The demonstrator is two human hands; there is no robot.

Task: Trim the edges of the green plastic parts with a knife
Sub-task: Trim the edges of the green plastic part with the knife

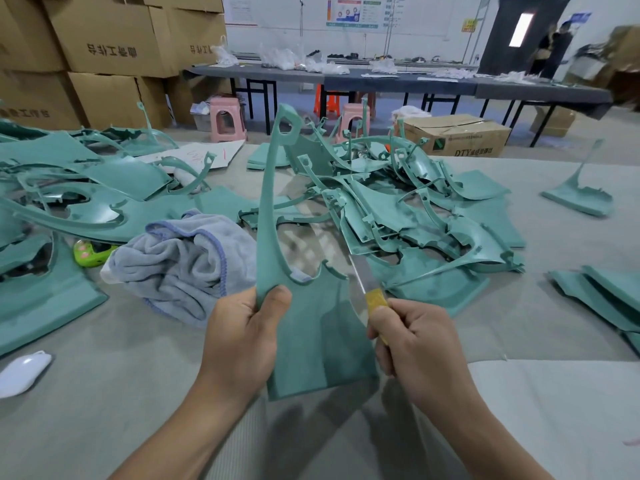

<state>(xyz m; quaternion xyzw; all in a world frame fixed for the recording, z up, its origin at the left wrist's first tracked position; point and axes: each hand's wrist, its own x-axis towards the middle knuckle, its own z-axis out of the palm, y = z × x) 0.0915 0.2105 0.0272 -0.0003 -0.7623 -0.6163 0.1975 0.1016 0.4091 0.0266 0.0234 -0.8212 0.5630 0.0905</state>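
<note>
My left hand (242,337) grips a green plastic part (313,344) by its left edge and holds it upright above the table; its thin arm rises to a loop at the top. My right hand (412,344) grips the yellow handle of a knife (372,294). The blade points up and to the left, lying along the part's right edge. A heap of green parts (412,216) lies beyond my hands, and more green parts (69,188) spread over the left of the table.
A grey towel (183,265) lies crumpled left of the held part. A white object (22,374) sits near the left edge and a small green toy (91,252) lies under the left parts. Cardboard boxes (104,39), pink stools (227,117) and a long table (381,81) stand behind.
</note>
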